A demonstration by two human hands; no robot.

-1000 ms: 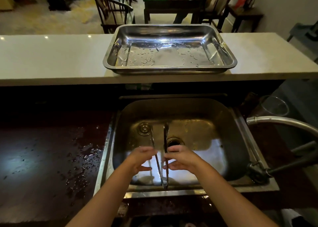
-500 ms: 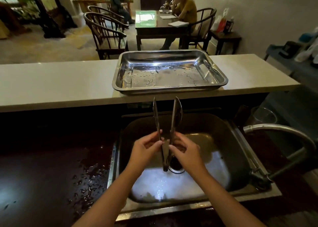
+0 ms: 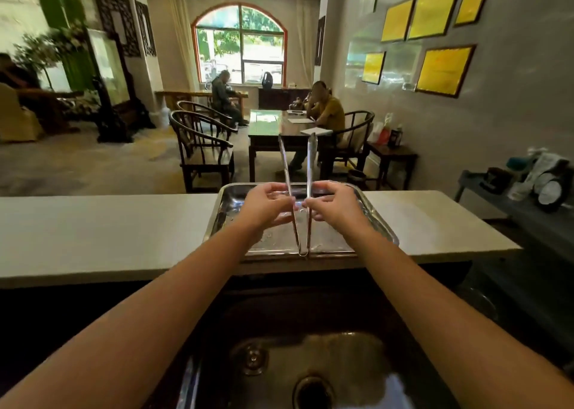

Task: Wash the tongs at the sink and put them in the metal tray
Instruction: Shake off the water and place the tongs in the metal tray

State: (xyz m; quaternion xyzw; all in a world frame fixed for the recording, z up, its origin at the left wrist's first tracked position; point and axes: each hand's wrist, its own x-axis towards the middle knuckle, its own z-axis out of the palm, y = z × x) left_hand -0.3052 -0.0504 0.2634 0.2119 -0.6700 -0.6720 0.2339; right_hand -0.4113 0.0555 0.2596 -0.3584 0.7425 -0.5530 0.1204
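Note:
Metal tongs (image 3: 311, 160) are held upright over the metal tray (image 3: 377, 222), their hinge end low near the tray's front rim and both tips pointing up and away. My left hand (image 3: 269, 205) pinches the left arm of the tongs. My right hand (image 3: 330, 203) pinches the right arm. The tray sits on the pale raised counter (image 3: 108, 231), with water drops on its floor. The steel sink (image 3: 310, 365) lies below my forearms, its drain showing.
A dark wet worktop lies left of the sink. Beyond the counter are wooden chairs (image 3: 202, 148), a dark table (image 3: 279, 129) and two seated people. A grey shelf with bottles (image 3: 528, 179) stands at the right.
Both hands lifted the tongs out of the sink, up and forward, to above the tray. The view tilted up from the sink to the room.

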